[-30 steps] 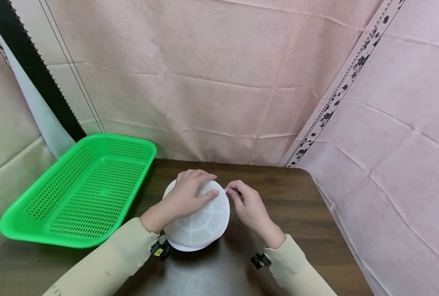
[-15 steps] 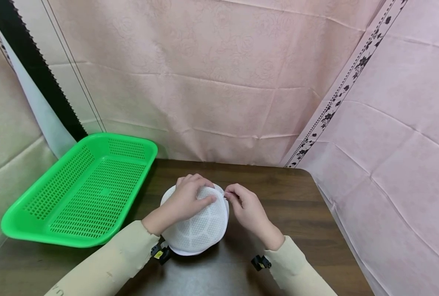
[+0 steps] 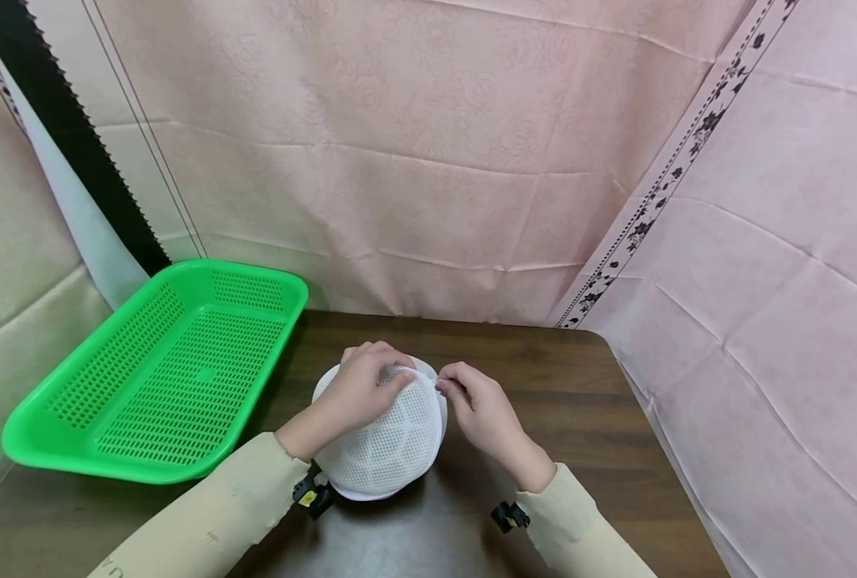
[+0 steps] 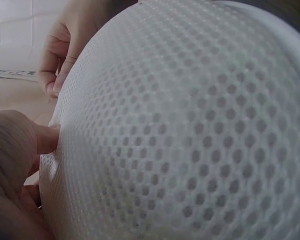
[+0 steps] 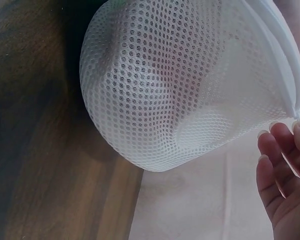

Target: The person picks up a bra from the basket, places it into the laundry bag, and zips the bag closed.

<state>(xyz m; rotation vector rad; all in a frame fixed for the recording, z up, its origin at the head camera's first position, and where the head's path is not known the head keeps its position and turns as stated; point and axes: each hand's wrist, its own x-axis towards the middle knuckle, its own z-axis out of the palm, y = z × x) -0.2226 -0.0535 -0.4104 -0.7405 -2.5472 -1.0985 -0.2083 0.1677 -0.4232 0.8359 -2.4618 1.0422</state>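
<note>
A round white mesh laundry bag [image 3: 387,437] is held up over the table, its honeycomb mesh filling most of the left wrist view. My left hand [image 3: 363,388] grips its upper left edge, thumb and fingers bent onto the rim. At the bag's right edge, my right hand [image 3: 484,409] pinches a small white bit of the seam between thumb and forefinger. In the right wrist view the doubled white rim [image 5: 285,65] runs down to those fingertips, the other fingers loosely bent. Whether that bit is a zipper pull is too small to tell.
A green perforated plastic basket [image 3: 161,377] stands to the left on the dark wooden table [image 3: 544,369]. Pale pink patterned cloth [image 3: 428,201] hangs behind the table and along its right side. Each wrist wears a small black camera.
The bag has tipped slightly and shifted a little left and nearer, so more of its far rim shows. My left thumb has drawn in towards the fingers; my right hand has barely moved.
</note>
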